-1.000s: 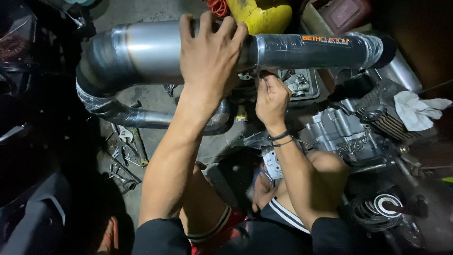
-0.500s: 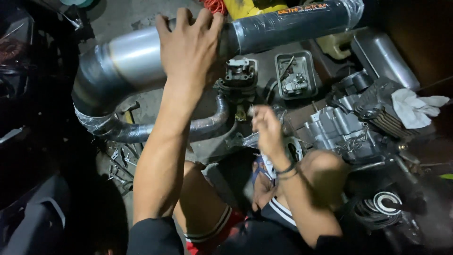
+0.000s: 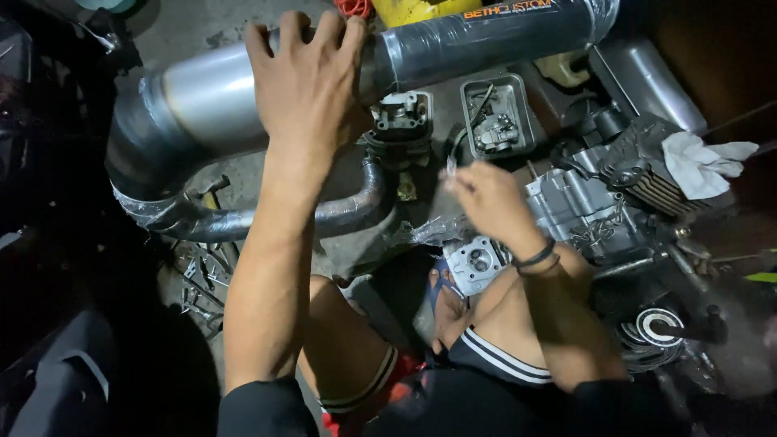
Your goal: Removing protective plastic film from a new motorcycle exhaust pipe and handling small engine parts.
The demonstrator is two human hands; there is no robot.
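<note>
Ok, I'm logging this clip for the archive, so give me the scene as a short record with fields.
setting: cluttered workshop floor, person seated
left hand: palm flat on a large silver exhaust pipe, fingers spread
right hand: raised clear of the pipe, pinching a small item too tiny to identify
nearby: metal tray of small parts; engine block; white rag; loose tools

Left arm stretched straight forward and up, left hand (image 3: 307,85) spread flat with fingers splayed and palm pressed down; right arm bent at the elbow, right hand (image 3: 486,198) lower, fingers pinched together in a loose grip, dark bands at the wrist.
</note>
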